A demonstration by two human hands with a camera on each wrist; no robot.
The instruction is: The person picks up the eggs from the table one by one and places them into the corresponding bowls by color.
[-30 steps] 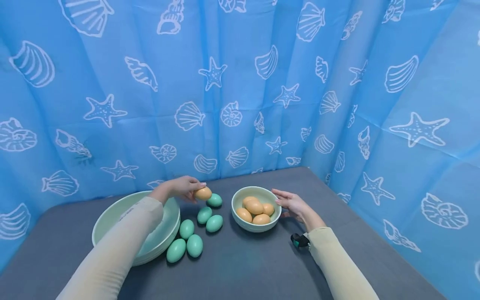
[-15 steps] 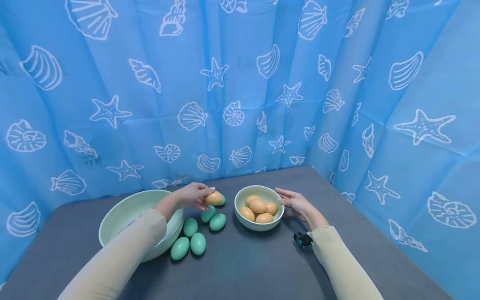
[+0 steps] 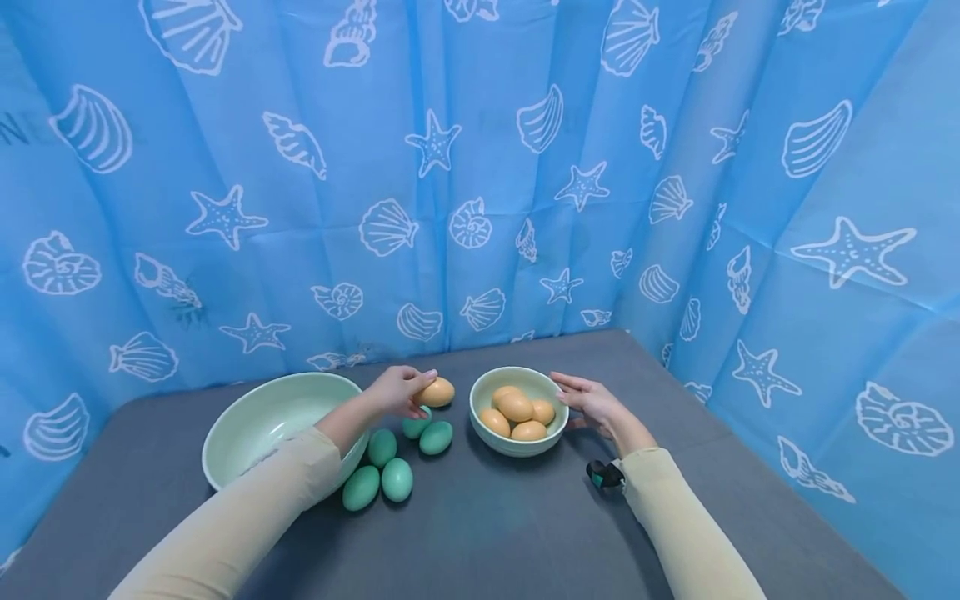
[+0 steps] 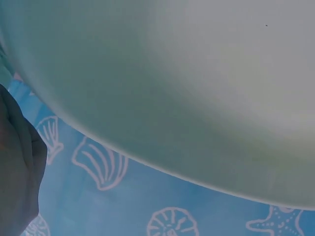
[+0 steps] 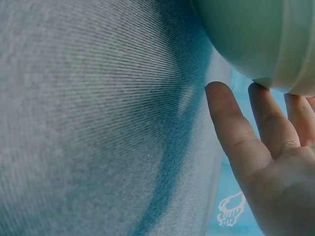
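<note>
My left hand (image 3: 397, 392) pinches a light orange egg (image 3: 439, 392) between thumb and fingers, low above the table and left of the small bowl. The small pale green bowl (image 3: 519, 447) holds several orange eggs (image 3: 515, 407). At its right side, my right hand (image 3: 596, 411) has its fingers extended; in the right wrist view, fingertips (image 5: 259, 88) touch the outer wall. Several green eggs (image 3: 397, 480) lie loose between the two bowls. Part of my left hand (image 4: 19, 167) shows in the left wrist view, its held egg out of sight.
A large pale green bowl (image 3: 281, 392) stands at the left, partly behind my left forearm. Grey cloth covers the table (image 3: 480, 533). A blue curtain with shell prints (image 3: 450, 167) hangs behind and along the right side.
My left hand has carried the orange egg rightward, away from the large bowl, so it now hides the farthest green egg. The right hand stays at the small bowl; the head view has shifted slightly.
</note>
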